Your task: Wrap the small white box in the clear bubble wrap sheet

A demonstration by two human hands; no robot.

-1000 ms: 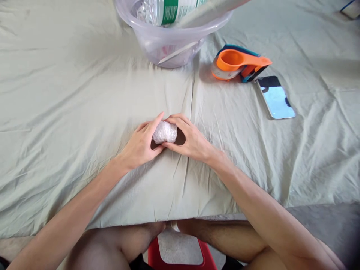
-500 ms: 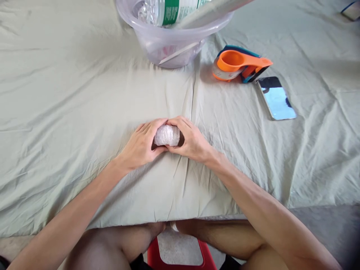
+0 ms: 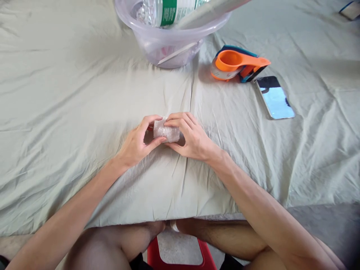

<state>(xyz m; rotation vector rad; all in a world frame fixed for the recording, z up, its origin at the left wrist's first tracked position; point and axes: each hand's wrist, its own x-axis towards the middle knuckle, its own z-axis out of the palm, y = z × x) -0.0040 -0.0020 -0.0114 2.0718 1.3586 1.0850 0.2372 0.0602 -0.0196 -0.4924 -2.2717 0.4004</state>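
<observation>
A small bundle of clear bubble wrap (image 3: 166,132) is held between both hands, low over the cloth-covered table near its front edge. What lies inside the wrap cannot be made out. My left hand (image 3: 138,139) grips its left side, with the thumb along the near face and the fingers curled over the far side. My right hand (image 3: 193,135) closes round the right part, fingers on top and thumb underneath at the near side.
A translucent purple basin (image 3: 168,48) at the back holds a labelled plastic bottle (image 3: 168,13) and a long pale roll (image 3: 208,15). Right of it lie an orange tape dispenser (image 3: 232,62) and a phone (image 3: 275,97). A red stool (image 3: 153,255) shows below the grey-green tablecloth (image 3: 84,93).
The bundle has been turned and tilted in my hands. My left fingers have shifted off its top toward the far left, and my right fingers have come over its top.
</observation>
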